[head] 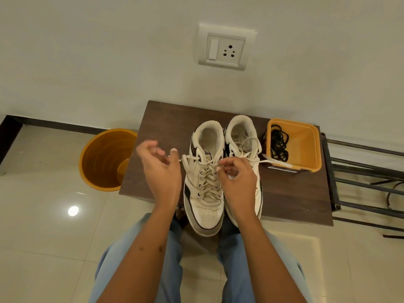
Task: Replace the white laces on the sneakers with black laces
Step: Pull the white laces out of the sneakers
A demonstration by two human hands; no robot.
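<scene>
white lace [202,161] pinched between left hand [160,169], right hand [237,179]

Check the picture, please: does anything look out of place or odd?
One thing: a white lace end from the right sneaker lies across the rim of the orange box holding the black laces. Nothing looks spilled or damaged.

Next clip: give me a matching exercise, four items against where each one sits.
Items:
1. black laces
2. orange bucket
3. white lace
4. wall socket

Places:
A. on the floor, left of the wooden table
B. threaded in the left sneaker
C. on the wall above the table
D. in the orange container

Pairs: 1-D, 2-A, 3-B, 4-C
</scene>
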